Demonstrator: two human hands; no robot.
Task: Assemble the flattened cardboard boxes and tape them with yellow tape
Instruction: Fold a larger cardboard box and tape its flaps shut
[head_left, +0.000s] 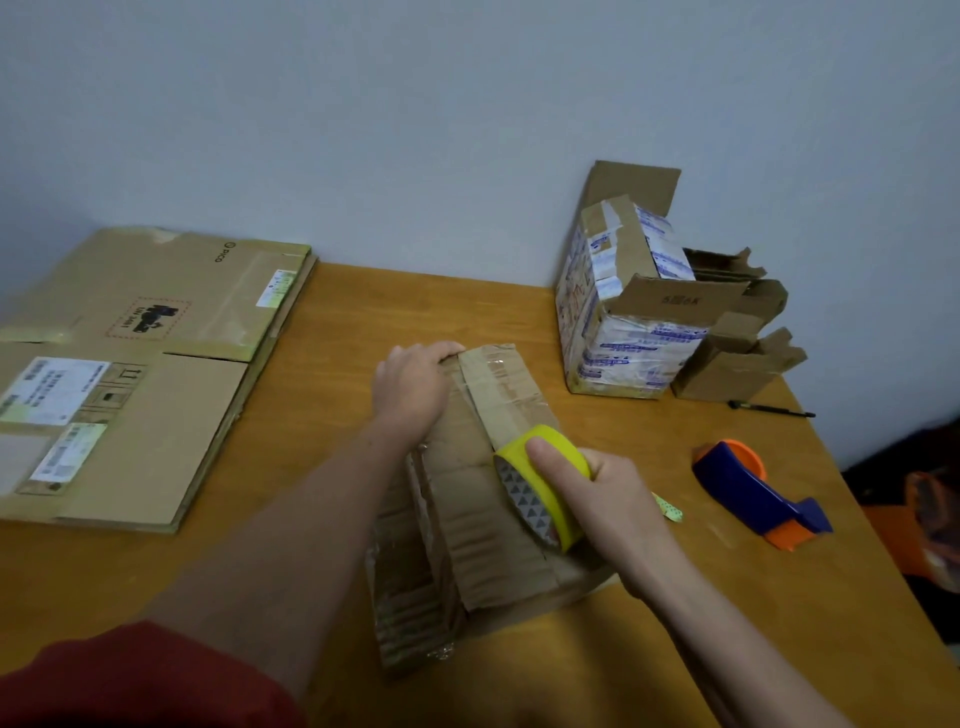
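Two bare hands work a worn cardboard box (467, 499) at the centre of the wooden surface (322, 415). The left hand (413, 387), fingers curled over the box's far end, pins the flaps, while the right hand (605, 501) clamps its fingers on the yellow tape roll (524, 493) atop the seam. Should the left grip slacken, the flaps could spring apart and the tape land crooked. Flattened boxes (140, 374) wait at left.
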